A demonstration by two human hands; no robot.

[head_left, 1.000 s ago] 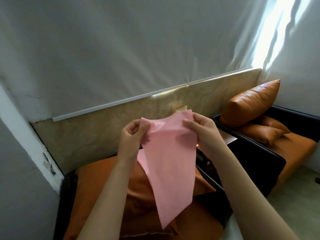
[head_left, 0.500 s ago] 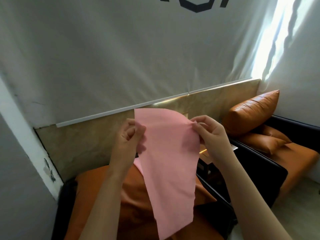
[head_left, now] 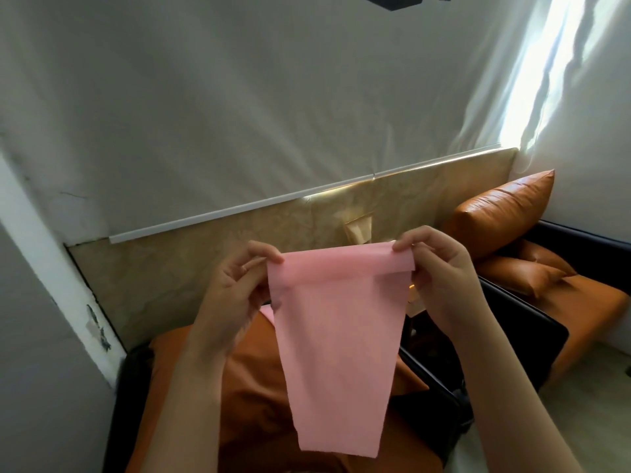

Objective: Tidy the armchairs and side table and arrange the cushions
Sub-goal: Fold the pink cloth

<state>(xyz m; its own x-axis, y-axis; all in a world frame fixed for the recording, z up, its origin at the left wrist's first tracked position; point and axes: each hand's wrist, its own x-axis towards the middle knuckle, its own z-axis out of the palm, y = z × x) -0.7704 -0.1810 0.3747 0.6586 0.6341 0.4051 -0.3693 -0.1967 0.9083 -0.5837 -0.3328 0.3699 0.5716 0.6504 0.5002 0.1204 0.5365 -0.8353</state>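
Head view: pink cloth [head_left: 336, 336] hangs long axis vertical above near armchair seat [head_left: 259, 387]. Left hand [head_left: 235, 295] pinches its top-left corner, right hand [head_left: 440, 278] pinches the top-right; top edge runs level between them, both equally near.

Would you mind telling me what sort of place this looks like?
Probably a lounge or waiting corner: two dark-framed armchairs with orange leather cushions, a small side table between them, and a white curtain behind.

cloth [head_left: 336, 343] hangs before near armchair [head_left: 259, 397], other armchair [head_left: 560, 302] right.
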